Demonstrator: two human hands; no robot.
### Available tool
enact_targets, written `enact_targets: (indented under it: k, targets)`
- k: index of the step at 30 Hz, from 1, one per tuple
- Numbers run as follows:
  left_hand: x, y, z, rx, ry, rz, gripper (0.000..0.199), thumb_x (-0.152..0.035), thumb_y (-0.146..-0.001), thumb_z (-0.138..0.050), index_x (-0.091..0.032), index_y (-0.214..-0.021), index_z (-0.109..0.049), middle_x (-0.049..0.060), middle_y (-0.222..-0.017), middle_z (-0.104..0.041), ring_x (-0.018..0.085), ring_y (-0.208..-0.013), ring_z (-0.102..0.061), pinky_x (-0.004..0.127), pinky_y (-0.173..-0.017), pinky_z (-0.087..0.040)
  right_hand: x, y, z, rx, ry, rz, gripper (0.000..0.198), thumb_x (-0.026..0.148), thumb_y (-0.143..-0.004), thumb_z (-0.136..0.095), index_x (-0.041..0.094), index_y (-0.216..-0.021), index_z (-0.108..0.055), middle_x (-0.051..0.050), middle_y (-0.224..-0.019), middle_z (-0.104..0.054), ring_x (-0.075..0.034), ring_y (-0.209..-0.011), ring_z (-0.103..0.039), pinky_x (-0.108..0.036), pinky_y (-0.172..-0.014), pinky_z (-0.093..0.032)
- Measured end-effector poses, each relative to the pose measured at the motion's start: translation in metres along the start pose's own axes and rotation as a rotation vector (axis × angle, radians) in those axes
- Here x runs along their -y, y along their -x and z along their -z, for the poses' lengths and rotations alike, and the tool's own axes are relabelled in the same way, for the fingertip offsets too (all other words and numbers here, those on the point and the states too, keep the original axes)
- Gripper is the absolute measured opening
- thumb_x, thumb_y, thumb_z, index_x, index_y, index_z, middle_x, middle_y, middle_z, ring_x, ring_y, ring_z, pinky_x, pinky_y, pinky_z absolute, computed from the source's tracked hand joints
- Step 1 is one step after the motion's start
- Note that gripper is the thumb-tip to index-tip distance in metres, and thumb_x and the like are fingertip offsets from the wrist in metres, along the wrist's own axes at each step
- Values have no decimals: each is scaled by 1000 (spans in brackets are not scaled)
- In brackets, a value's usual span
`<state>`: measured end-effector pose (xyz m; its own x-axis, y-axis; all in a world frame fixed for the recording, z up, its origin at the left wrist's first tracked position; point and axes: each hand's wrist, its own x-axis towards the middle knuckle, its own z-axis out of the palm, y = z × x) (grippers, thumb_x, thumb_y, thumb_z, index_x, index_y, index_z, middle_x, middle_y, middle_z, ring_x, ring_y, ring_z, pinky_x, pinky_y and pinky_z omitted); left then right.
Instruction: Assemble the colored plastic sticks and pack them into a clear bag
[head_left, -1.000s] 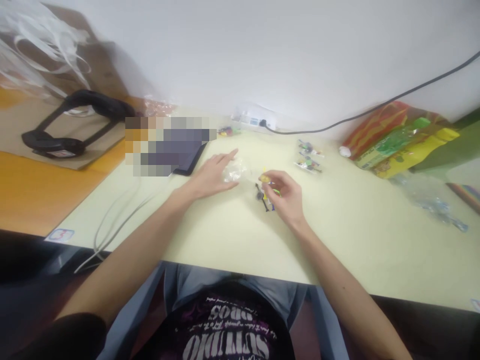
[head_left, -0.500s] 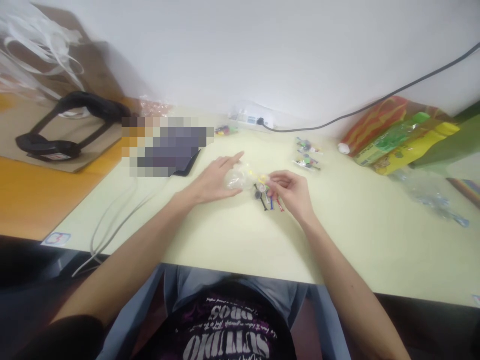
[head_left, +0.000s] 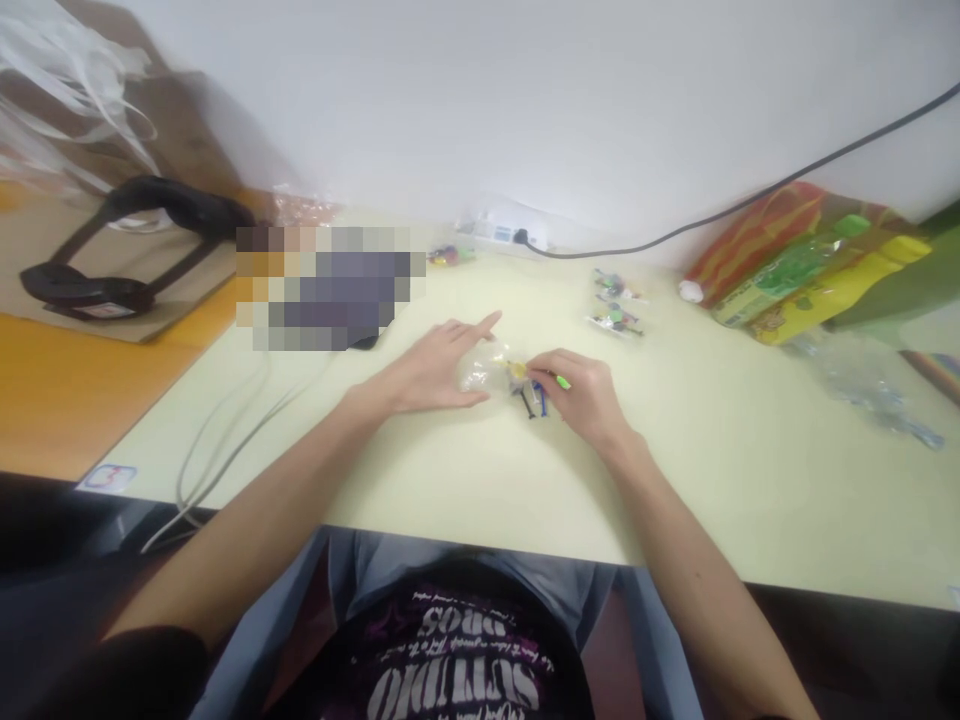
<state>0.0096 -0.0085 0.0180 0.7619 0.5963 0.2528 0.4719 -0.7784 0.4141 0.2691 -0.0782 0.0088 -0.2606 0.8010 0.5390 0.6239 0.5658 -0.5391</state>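
Observation:
My left hand rests on the table with thumb and fingers spread wide. Between them lies a small clear plastic bag, next to the palm; whether the hand presses on it, I cannot tell. Fingers pinched, my right hand is just right of the bag. A small bright green piece sticks out from among its fingers. Near those fingertips is a yellow piece. Thin pieces, one black and one blue, lie below, partly covered by the right hand.
Bags of small colourful parts lie at the back right, with more parts at the back. A power strip with a black cable stands by the wall. A blurred-out dark tablet-like object is left; bottle-shaped packages are right.
The right hand has shifted slightly down over the small parts, covering the red piece. A green piece now shows among its fingers. The left hand stays spread by the bag.

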Motion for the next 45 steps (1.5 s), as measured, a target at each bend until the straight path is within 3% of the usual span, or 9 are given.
enact_targets:
  k: [4, 10, 18, 27, 36, 40, 45]
  targets:
    - [-8, 0, 1, 46, -3, -16, 108, -50, -85, -75, -31, -169, -8, 8, -151, -56, 33, -133, -51, 49, -116, -37, -5, 1, -3, -15, 50, 147, 20, 17, -102, -55, 22, -100, -74, -8, -99, -77, -21, -90, -71, -34, -81, -58]
    - [-12, -1, 1, 80, -6, -31, 105, -52, -89, -71, -29, -169, -8, 8, -152, -54, 33, -134, -49, 47, -117, -35, -2, 1, -2, -15, 68, 191, 41, 2, -97, -39, 22, -112, -72, -9, -111, -76, -22, -101, -71, -37, -88, -58]
    - [-15, 0, -2, 103, -24, -23, 104, -55, -90, -68, -27, -169, -8, 11, -152, -54, 33, -134, -49, 48, -115, -36, 2, 3, -12, -100, 65, -19, 15, 20, -100, -58, 23, -102, -73, -5, -95, -78, -20, -80, -72, -32, -76, -57]
    - [-14, -2, -4, 103, -18, -28, 100, -59, -92, -64, -24, -169, -9, 11, -152, -54, 33, -134, -49, 48, -115, -37, 7, 4, -12, 78, -77, 22, 35, 8, -97, -46, 24, -107, -76, -6, -105, -79, -20, -93, -74, -33, -85, -57]
    - [-15, -2, -4, 91, -18, -38, 100, -58, -92, -65, -24, -169, -11, 12, -149, -57, 33, -131, -50, 47, -113, -38, 17, 2, -17, 5, -236, -209, 8, 17, -89, -70, 23, -92, -73, -2, -86, -79, -19, -75, -73, -29, -71, -56]
    - [-13, -1, -6, 89, -10, -35, 99, -58, -92, -65, -23, -168, -12, 13, -145, -59, 33, -129, -52, 47, -111, -39, 19, 3, -22, 31, -259, -284, 13, 20, -88, -73, 23, -100, -76, -3, -88, -81, -20, -73, -75, -31, -71, -57]
    - [-15, -1, -8, 111, -8, -37, 98, -59, -92, -64, -23, -168, -14, 13, -140, -61, 33, -126, -53, 47, -111, -40, 17, 4, -31, 89, -396, -310, 25, 17, -90, -69, 24, -113, -76, -4, -108, -81, -22, -92, -79, -32, -79, -62]
